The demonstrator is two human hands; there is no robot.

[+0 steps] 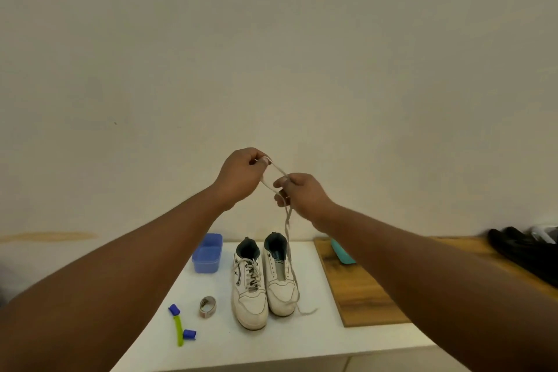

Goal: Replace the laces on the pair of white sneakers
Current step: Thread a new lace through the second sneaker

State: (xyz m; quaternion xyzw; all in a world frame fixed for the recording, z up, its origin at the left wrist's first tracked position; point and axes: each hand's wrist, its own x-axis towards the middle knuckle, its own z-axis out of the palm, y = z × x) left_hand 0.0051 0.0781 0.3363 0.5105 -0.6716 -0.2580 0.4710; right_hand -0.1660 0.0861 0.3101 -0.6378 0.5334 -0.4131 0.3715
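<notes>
Left hand pinches one end of the lace up high, right hand pinches it just beside, probably to straighten it out. The rest dangles below the hands onto the unlaced sneaker, next to the laced one.

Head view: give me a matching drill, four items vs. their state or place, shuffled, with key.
Items:
1. left white sneaker
2. right white sneaker
3. grey shoelace
4. blue plastic tub

States or places:
A. held up between left hand and right hand, its tail trailing to the white table
B. eyelets bare, no lace
C. on the table, left of the shoes
D. laced

Pairs: 1-D, 2-B, 3-A, 4-C
</notes>
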